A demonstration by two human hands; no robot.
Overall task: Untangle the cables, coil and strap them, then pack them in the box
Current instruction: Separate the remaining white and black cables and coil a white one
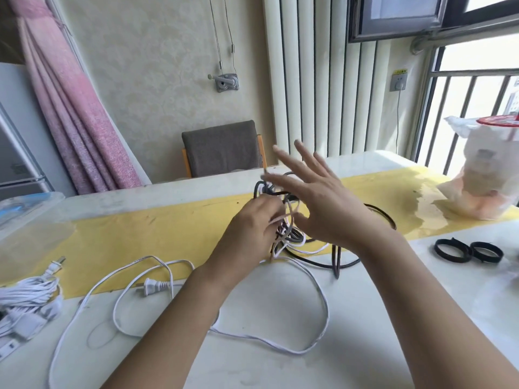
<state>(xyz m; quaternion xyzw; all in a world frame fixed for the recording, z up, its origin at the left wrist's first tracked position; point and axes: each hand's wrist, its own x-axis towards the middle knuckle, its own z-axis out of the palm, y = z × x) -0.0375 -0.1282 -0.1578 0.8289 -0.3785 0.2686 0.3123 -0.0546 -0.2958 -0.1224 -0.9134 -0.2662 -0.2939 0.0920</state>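
**Left hand in the knot, right hand spread above it**

The tangle of white and dark cables (290, 234) lies on the yellow strip (140, 234) that crosses the pale desk (280, 369), just above the picture's centre. The left hand (252, 228) comes in from 7 o'clock, and its fingers (269, 211) are curled into the knot, pinching strands. The right hand (320, 200) hangs over the tangle at its 1 o'clock with its fingers (306, 155) straight, fanned out and holding nothing. It is blurred, so I cannot tell whether the thumb touches a cable.

A long loop of flat white cable (323, 301) runs from the knot toward 6 o'clock, and its white two-pin plug (151, 286) lies at 8 o'clock of the tangle. A bundled heap of white cables (28, 293) sits at the desk's 9 o'clock edge. Two black strap rings (452, 249) (487, 251) lie touching each other at 3 o'clock of the tangle, well apart from it. A filled clear plastic bag (483, 175) stands at 2 o'clock. A grey upholstered chair (223, 148) stands behind the desk at 12 o'clock.
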